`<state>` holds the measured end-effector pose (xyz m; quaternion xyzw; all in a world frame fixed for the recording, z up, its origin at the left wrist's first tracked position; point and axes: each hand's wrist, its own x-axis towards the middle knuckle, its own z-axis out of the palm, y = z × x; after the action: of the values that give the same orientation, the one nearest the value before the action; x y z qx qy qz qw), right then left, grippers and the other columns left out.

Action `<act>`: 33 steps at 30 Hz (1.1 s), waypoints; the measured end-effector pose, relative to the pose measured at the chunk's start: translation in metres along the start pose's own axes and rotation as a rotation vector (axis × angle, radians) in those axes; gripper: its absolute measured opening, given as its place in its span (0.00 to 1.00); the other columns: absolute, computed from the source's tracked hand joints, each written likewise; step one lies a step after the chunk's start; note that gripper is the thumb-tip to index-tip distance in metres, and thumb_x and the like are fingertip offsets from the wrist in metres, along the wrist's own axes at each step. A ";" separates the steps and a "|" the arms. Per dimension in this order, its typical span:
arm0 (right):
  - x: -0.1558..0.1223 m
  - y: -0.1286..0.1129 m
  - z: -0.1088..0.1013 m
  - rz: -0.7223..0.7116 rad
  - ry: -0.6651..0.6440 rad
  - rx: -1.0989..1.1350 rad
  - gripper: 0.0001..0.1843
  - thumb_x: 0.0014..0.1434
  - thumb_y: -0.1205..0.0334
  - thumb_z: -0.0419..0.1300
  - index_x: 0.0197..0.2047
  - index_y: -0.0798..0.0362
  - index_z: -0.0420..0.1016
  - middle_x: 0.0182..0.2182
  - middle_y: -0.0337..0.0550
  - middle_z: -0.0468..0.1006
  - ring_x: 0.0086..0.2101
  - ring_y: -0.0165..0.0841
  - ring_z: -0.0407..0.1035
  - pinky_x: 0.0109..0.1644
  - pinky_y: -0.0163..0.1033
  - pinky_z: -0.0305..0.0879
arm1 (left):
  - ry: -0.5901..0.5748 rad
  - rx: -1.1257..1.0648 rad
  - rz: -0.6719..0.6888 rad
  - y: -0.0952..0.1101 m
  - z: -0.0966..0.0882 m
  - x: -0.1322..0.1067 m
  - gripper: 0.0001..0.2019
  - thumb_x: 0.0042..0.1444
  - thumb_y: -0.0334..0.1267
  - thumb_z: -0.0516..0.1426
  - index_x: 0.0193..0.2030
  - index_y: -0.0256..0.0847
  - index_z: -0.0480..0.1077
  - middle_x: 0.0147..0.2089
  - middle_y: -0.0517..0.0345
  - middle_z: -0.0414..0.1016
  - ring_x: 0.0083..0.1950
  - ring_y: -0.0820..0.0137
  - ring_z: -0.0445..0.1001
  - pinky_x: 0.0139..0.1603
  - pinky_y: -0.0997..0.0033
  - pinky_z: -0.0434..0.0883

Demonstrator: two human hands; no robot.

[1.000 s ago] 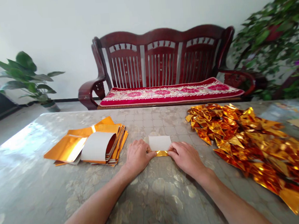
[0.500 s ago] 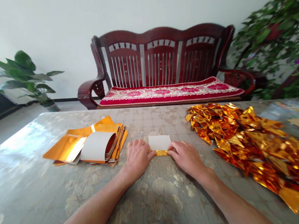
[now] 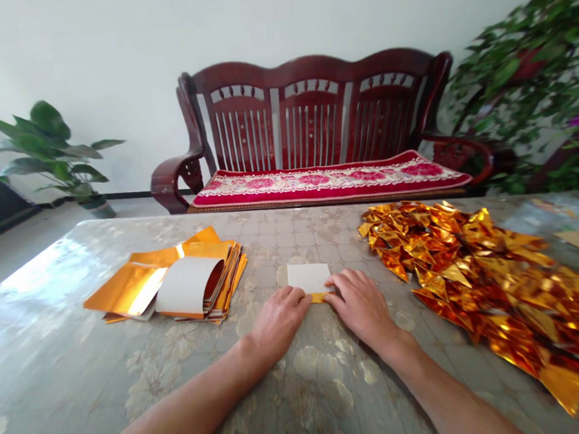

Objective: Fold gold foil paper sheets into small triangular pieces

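Note:
A sheet of gold foil paper (image 3: 308, 278) lies on the table in front of me, white side up. Its near edge is folded over into a narrow gold strip. My left hand (image 3: 280, 316) is closed, thumb and fingers together on the left part of that fold. At the right end, my right hand (image 3: 363, 310) pinches the fold, its fingertips beside the white face. A short bit of the gold strip shows between the two hands; the ends are hidden under the fingers.
Left of my hands is a loose stack of gold foil sheets (image 3: 189, 284), one curled over white. A large heap of folded gold foil pieces (image 3: 479, 275) covers the right side. Clear plastic (image 3: 545, 217) lies beyond it. A wooden bench (image 3: 312, 121) stands behind the patterned table (image 3: 148, 395).
My left hand has slid right and slightly nearer along the fold, closer to my right hand. The gold strip between them shows shorter. My right hand has barely moved.

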<state>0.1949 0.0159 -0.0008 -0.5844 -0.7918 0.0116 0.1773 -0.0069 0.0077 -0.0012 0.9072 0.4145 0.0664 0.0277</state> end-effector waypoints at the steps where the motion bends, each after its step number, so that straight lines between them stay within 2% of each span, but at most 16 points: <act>1: -0.002 -0.002 0.000 -0.036 0.021 -0.031 0.06 0.63 0.60 0.61 0.44 0.48 0.75 0.41 0.42 0.76 0.44 0.39 0.65 0.45 0.42 0.56 | -0.011 0.041 -0.005 0.003 0.001 -0.001 0.10 0.65 0.31 0.53 0.51 0.39 0.69 0.46 0.53 0.72 0.48 0.63 0.69 0.50 0.64 0.70; 5: -0.012 -0.017 0.001 -0.236 0.011 -0.118 0.06 0.65 0.65 0.58 0.44 0.48 0.76 0.40 0.42 0.76 0.43 0.38 0.64 0.46 0.42 0.56 | -0.015 0.129 -0.029 0.016 0.005 -0.004 0.09 0.62 0.28 0.54 0.49 0.37 0.68 0.46 0.50 0.72 0.47 0.61 0.70 0.49 0.61 0.71; 7: -0.017 -0.025 0.003 -0.279 -0.011 -0.146 0.08 0.65 0.68 0.58 0.45 0.50 0.75 0.40 0.44 0.76 0.42 0.38 0.65 0.46 0.42 0.57 | -0.010 0.147 -0.034 0.020 0.007 -0.007 0.11 0.61 0.26 0.53 0.50 0.36 0.68 0.48 0.48 0.72 0.50 0.60 0.70 0.50 0.61 0.72; 10: -0.020 -0.028 0.001 -0.280 -0.039 -0.191 0.10 0.65 0.70 0.56 0.47 0.52 0.75 0.42 0.46 0.76 0.43 0.38 0.66 0.46 0.43 0.58 | -0.005 0.188 -0.035 0.025 0.006 -0.011 0.15 0.61 0.24 0.50 0.54 0.35 0.67 0.53 0.44 0.72 0.55 0.59 0.70 0.53 0.60 0.71; 13: -0.020 -0.021 -0.004 -0.252 -0.065 -0.191 0.11 0.65 0.71 0.56 0.48 0.51 0.75 0.43 0.45 0.77 0.44 0.39 0.66 0.46 0.43 0.58 | -0.016 0.240 -0.041 0.026 0.004 -0.016 0.18 0.61 0.24 0.49 0.57 0.34 0.66 0.57 0.41 0.71 0.58 0.58 0.70 0.55 0.60 0.72; 16: -0.018 -0.009 -0.007 -0.226 -0.066 -0.156 0.12 0.64 0.72 0.56 0.46 0.50 0.77 0.42 0.44 0.79 0.44 0.38 0.67 0.46 0.43 0.59 | -0.023 0.278 -0.062 0.025 0.004 -0.020 0.21 0.61 0.23 0.48 0.60 0.31 0.65 0.60 0.37 0.70 0.60 0.57 0.70 0.55 0.59 0.72; 22: -0.015 0.007 -0.005 -0.235 -0.014 -0.124 0.13 0.62 0.75 0.54 0.38 0.51 0.78 0.36 0.43 0.79 0.41 0.37 0.67 0.46 0.42 0.58 | -0.009 0.299 -0.092 0.023 0.007 -0.025 0.22 0.61 0.24 0.48 0.62 0.33 0.64 0.62 0.38 0.69 0.58 0.58 0.71 0.55 0.59 0.71; 26: -0.018 -0.001 -0.005 -0.300 0.021 -0.143 0.12 0.61 0.74 0.55 0.29 0.53 0.76 0.31 0.44 0.76 0.37 0.38 0.65 0.43 0.42 0.57 | -0.013 0.253 -0.138 0.015 0.002 -0.019 0.16 0.62 0.25 0.50 0.56 0.33 0.68 0.54 0.42 0.72 0.51 0.58 0.72 0.50 0.58 0.72; 28: -0.022 -0.012 -0.006 -0.337 0.009 -0.121 0.12 0.60 0.74 0.56 0.28 0.53 0.75 0.31 0.44 0.75 0.36 0.37 0.65 0.42 0.42 0.57 | -0.017 0.206 -0.197 0.007 -0.001 -0.013 0.12 0.62 0.27 0.51 0.51 0.36 0.70 0.48 0.46 0.74 0.47 0.59 0.72 0.48 0.59 0.71; 30: -0.026 -0.026 -0.005 -0.388 -0.036 -0.032 0.11 0.61 0.73 0.55 0.31 0.52 0.76 0.32 0.44 0.76 0.37 0.36 0.65 0.43 0.41 0.58 | 0.021 0.136 -0.224 -0.003 -0.003 -0.007 0.11 0.63 0.28 0.52 0.50 0.38 0.70 0.47 0.49 0.74 0.48 0.61 0.71 0.49 0.61 0.70; 33: -0.031 -0.043 -0.001 -0.521 -0.123 0.173 0.12 0.63 0.71 0.54 0.42 0.50 0.77 0.38 0.42 0.78 0.40 0.35 0.67 0.47 0.39 0.60 | 0.090 -0.010 -0.230 -0.017 -0.002 0.000 0.10 0.65 0.31 0.50 0.47 0.41 0.72 0.46 0.52 0.74 0.48 0.64 0.71 0.52 0.63 0.68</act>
<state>0.1631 -0.0265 0.0019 -0.3418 -0.9207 0.0685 0.1754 -0.0203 0.0191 -0.0011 0.8495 0.5165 0.1053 0.0210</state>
